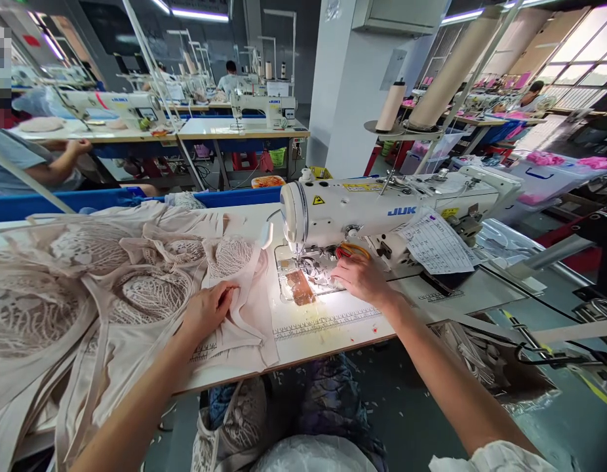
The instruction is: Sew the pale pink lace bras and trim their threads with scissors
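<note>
The person sits at a white sewing machine (382, 210) on a white bench (333, 324). The left hand (208, 308) lies palm down on a pale pink piece of thin cloth with straps (242, 314), at the edge of a big heap of pale pink lace pieces (101, 282). Its fingers are bent and press the cloth flat, not closed round it. The right hand (360, 278) is beside the needle, in the bright light, near a small brown patch (299, 286). Its fingers curl down, and I cannot tell if they pinch anything. I think the person is getting ready to sew the next piece. The next move calls for sliding the thin cloth across to the needle and keeping its edge straight.
</note>
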The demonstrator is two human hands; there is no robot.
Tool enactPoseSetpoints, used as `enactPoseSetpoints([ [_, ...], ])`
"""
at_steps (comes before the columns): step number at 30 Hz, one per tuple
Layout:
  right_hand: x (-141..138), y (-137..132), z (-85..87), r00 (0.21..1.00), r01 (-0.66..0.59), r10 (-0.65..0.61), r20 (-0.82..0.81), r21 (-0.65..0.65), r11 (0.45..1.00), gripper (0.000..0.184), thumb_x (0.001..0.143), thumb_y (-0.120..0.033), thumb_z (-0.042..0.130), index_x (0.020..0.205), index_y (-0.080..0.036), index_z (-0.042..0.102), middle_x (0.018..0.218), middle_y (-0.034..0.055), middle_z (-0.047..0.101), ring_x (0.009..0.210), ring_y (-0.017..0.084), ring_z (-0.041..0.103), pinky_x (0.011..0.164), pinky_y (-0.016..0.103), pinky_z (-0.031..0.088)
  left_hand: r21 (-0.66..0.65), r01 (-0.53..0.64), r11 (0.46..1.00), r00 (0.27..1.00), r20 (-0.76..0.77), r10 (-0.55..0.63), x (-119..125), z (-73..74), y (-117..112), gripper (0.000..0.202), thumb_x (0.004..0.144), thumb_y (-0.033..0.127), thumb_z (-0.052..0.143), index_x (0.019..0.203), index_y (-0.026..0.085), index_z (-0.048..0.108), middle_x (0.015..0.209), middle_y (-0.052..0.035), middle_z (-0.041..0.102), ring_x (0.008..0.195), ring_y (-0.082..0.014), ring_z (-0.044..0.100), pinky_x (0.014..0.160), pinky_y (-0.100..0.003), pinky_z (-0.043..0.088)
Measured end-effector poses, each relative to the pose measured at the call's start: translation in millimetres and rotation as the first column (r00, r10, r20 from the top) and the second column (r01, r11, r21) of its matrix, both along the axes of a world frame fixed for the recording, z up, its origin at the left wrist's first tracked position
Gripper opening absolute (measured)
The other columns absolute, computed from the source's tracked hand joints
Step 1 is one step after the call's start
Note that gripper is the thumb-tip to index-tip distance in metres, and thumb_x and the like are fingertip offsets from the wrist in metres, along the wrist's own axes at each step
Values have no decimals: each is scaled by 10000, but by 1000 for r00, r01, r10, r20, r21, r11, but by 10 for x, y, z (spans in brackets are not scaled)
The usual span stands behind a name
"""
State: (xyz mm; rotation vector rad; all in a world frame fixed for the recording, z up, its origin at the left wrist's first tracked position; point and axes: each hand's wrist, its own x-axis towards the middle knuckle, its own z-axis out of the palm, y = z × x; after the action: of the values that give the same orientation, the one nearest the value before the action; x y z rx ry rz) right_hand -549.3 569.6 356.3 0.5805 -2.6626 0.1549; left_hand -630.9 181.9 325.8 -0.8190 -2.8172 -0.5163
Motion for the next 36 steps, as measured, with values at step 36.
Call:
enactPoseSetpoints([
  [36,895,-1829,-348,975,-211,221,-13,-363,908,231,978,-145,459,1147,-159,616,1102,103,664,983,239,588,863,409,519,-128,490,862,871,118,-478,717,378,-123,95,905,140,553,995,155,580,986,-71,600,932,-214,571,756,-306,502],
])
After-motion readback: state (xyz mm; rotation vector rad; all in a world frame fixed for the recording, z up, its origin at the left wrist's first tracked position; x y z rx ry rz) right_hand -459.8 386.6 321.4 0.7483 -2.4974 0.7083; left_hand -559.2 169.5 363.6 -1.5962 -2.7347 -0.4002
